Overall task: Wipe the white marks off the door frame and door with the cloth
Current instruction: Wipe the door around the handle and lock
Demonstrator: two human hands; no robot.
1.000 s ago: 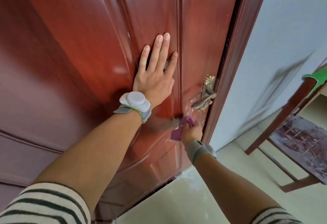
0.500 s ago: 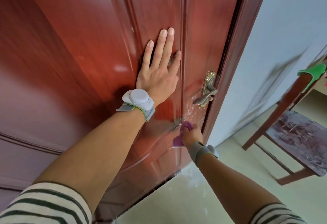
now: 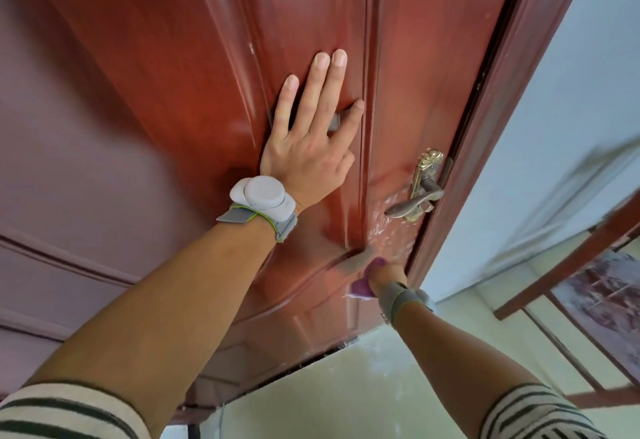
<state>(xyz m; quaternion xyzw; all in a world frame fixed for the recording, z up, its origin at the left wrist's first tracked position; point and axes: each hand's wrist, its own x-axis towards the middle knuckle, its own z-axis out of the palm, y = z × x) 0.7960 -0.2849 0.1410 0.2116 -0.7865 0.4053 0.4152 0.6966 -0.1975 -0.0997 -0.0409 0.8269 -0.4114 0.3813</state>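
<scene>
A glossy red-brown door [image 3: 166,99] fills most of the view, with its frame [image 3: 512,99] along the right. My left hand [image 3: 311,140] lies flat on the door with fingers spread, holding nothing. Lower down, my right hand [image 3: 386,277] presses a purple cloth [image 3: 363,284] against the door below the brass lever handle [image 3: 415,192]. White marks [image 3: 388,234] smear the door between the handle and the cloth. A few pale specks also show on the frame higher up.
A pale blue wall [image 3: 571,127] stands right of the frame. A dark wooden chair [image 3: 588,317] sits at the far right on a pale tiled floor [image 3: 346,397]. White dust lies on the floor by the door's bottom edge.
My right hand has slid the cloth slightly down the door, away from the handle. The left hand stays flat on the door. The view has shifted a little.
</scene>
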